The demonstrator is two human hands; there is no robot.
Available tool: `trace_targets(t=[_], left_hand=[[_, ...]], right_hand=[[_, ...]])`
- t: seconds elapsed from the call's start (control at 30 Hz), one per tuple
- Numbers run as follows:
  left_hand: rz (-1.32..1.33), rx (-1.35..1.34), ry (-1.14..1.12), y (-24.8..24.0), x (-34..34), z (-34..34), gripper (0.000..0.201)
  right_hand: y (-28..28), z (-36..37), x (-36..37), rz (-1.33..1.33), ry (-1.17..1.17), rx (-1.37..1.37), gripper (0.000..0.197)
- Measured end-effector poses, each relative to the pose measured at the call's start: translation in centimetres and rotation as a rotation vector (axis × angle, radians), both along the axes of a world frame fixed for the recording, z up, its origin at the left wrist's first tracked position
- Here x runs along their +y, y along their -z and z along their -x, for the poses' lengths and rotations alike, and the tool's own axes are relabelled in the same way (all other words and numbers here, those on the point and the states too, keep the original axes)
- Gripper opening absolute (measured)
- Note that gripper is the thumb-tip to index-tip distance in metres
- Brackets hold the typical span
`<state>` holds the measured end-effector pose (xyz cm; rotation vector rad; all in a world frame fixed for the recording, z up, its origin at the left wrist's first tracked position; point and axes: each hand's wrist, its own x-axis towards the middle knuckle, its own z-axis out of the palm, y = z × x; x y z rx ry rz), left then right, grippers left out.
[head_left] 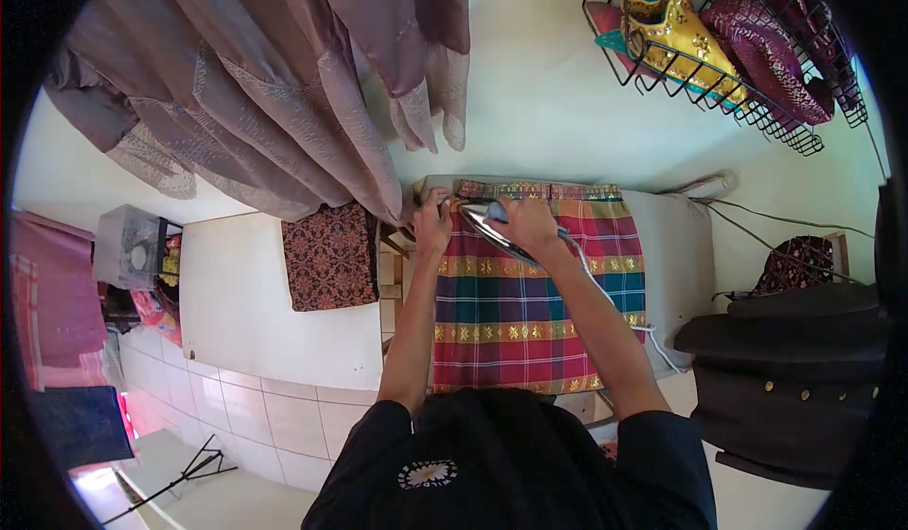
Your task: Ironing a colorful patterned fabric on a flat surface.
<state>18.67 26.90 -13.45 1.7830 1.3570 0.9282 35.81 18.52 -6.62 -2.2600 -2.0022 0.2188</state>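
A checked cloth [511, 311] in red, green, navy and gold bands lies spread over a grey padded ironing board [677, 256]. My right hand [530, 227] is wrapped around the handle of a clothes iron [488, 231]. The iron rests on the upper left part of the cloth, its tip pointing to the far left, and its pale cord [591, 272] trails off to the right under my forearm. At the cloth's far left corner my left hand [432, 222] has its fingers bent closed on the fabric edge, close to the iron's tip.
Mauve curtains [284, 86] hang at the far left. A white table [246, 294] to the left carries a folded brown patterned cloth [331, 256]. At the upper right a black wire basket [662, 57] holds shiny fabrics. A dark buttoned garment [785, 369] lies at the right.
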Motion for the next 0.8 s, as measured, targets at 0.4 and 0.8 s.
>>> trace_targets(t=[0.4,0.8], left_hand=[[-0.185,0.021,-0.012,0.6,-1.1,-0.5,0.014],[-0.256,0.192,0.044,0.6,-2.2,-0.3,0.039]], right_hand=[[0.4,0.5,-3.6,0.093,-0.015,0.084,0.054],[0.1,-2.5,-5.9,-0.023,0.328,0.169,0.051]])
